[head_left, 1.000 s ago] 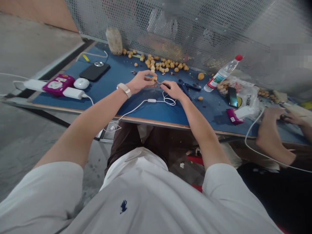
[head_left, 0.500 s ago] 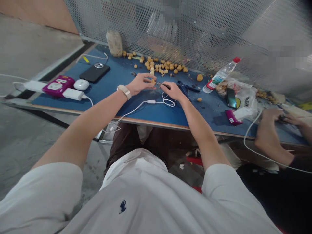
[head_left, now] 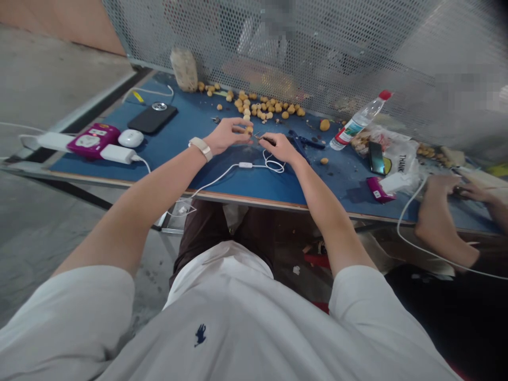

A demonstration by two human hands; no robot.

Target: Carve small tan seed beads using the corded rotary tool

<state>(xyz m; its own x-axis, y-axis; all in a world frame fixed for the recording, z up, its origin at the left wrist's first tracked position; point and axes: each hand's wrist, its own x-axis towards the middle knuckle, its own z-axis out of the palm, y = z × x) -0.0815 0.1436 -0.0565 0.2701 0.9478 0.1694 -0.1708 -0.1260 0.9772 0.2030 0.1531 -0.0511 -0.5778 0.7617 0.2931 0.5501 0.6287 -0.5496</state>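
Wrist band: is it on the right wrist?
No, the wrist band is on the left wrist, just behind the left hand.

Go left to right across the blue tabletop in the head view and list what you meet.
White power strip, magenta plug-in unit, white rounded case, black phone, left hand, tan ball, dark tool, right hand, blue pliers, plastic water bottle, co-worker's hand.

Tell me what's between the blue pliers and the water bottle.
The head view shows one round tan ball on the blue tabletop between the pliers and the bottle.
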